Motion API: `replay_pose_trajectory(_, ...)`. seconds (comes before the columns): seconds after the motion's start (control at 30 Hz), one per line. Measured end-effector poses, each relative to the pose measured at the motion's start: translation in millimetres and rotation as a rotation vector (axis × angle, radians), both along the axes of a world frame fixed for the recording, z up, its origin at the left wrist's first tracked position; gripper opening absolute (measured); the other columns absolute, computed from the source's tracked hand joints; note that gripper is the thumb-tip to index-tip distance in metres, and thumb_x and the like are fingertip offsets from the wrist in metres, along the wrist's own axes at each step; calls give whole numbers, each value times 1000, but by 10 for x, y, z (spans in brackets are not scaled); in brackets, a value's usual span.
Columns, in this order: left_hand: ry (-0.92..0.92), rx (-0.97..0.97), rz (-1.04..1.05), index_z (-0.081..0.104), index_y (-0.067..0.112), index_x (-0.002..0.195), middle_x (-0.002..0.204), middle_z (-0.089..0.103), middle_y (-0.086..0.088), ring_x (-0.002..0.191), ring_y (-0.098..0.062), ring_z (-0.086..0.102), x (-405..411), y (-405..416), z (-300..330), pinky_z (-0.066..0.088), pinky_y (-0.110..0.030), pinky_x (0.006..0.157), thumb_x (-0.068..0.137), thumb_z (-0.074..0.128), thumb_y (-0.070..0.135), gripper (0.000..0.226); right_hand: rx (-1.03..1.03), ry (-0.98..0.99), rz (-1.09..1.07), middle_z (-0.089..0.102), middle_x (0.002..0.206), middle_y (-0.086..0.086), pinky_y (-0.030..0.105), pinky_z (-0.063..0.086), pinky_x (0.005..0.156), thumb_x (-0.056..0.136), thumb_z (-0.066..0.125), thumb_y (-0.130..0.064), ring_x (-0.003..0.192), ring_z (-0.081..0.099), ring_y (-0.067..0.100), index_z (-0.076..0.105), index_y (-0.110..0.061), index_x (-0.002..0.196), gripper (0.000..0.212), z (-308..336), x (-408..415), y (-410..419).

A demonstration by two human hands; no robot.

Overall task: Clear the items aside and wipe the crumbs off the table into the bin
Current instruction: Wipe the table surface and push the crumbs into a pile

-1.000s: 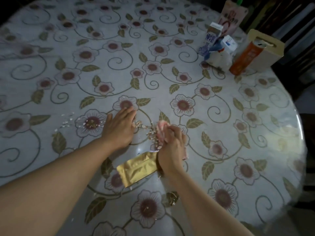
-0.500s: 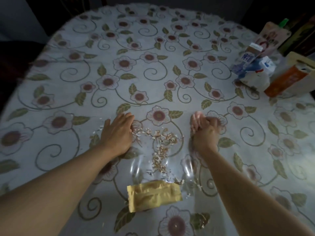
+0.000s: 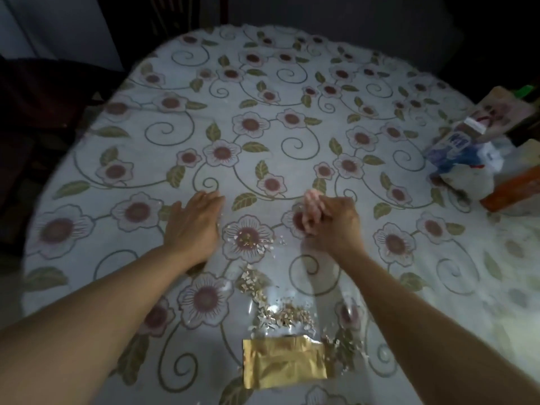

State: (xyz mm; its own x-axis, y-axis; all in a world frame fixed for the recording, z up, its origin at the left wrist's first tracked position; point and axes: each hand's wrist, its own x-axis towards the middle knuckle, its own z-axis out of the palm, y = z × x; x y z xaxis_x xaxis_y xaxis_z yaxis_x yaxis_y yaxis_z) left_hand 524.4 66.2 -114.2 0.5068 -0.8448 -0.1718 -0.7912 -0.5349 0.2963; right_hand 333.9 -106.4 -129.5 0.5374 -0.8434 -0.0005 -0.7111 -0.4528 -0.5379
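Across the head view, a flower-patterned surface is seen, with the crumbs now drawn into a loose trail running from between the hands down to a gold foil packet at the near edge. Since 1 second ago, the right hand has been swung out to the right, away from the packet it had been working over, and the crumbs have been pulled closer together. This is judged as gathering partly done, with sweeping into the bin not yet begun. The left hand is laid flat with its grip open, touching the surface beside the upper crumbs. The right grip is closed around a pink cloth. Cleared cartons and a bag are set at the far right, cut off by the frame edge and blurred. No bin is visible, and dim light hides smaller crumbs.
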Motion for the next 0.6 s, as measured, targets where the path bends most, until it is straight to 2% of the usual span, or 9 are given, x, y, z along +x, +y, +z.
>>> replay_pose_trajectory(0.1,-13,-3,29,30,15,146,156,25,2,144,-17,19,85,15,-52,20,-47,114,90,42,7,58,-100,132,-102,56,109,13,23,42,71,83,54,-13,90,60,28,65,-18,108,27,-121,153,-443)
replay_pose_trajectory(0.17,-24,-21,53,32,14,145,157,25,1,145,-17,20,78,18,-110,21,-46,113,89,43,5,58,-127,175,-117,49,125,12,29,40,84,84,49,-2,106,48,34,61,-14,118,38,-171,262,-415)
replay_pose_trajectory(0.23,-41,-34,73,35,13,145,157,25,1,145,-18,21,53,20,-157,21,-46,112,88,46,5,58,-123,117,-71,48,130,6,32,43,91,81,51,5,109,43,28,59,-13,120,44,-177,352,-109)
replay_pose_trajectory(0.33,-69,-52,87,39,12,142,155,29,1,144,-19,24,25,14,-177,24,-46,110,86,49,3,58,-156,-28,216,57,119,-3,29,50,81,77,58,8,102,43,10,65,-19,111,44,-144,310,476)
replay_pose_trajectory(0.4,-56,-34,94,37,14,144,156,27,3,144,-18,22,31,-5,-164,23,-47,112,88,48,4,58,-98,-43,444,61,116,-2,25,50,78,75,62,8,101,48,12,68,-18,109,43,-87,247,674)
replay_pose_trajectory(0.47,-40,-13,99,32,18,146,157,24,6,146,-15,18,69,-9,-139,21,-48,115,92,45,7,57,40,-66,597,65,108,5,22,48,77,78,62,-1,96,56,16,72,-13,101,27,49,279,730)
replay_pose_trajectory(0.5,-37,-8,106,29,20,148,157,23,7,146,-14,16,90,0,-130,19,-47,116,93,44,8,58,67,-103,634,68,101,8,21,48,74,78,60,-7,90,60,18,73,-9,93,20,112,334,700)
replay_pose_trajectory(0.57,-40,-25,155,26,21,149,158,23,5,147,-16,16,154,54,-110,18,-47,116,93,44,9,59,75,-186,626,69,88,9,21,50,69,82,54,-11,73,62,15,72,-2,83,20,234,591,536)
replay_pose_trajectory(0.6,-47,-52,188,28,20,149,157,25,4,147,-17,18,198,83,-103,18,-47,115,93,45,9,59,73,-197,583,67,88,7,15,50,68,85,54,-9,69,60,10,71,-2,85,18,242,772,389)
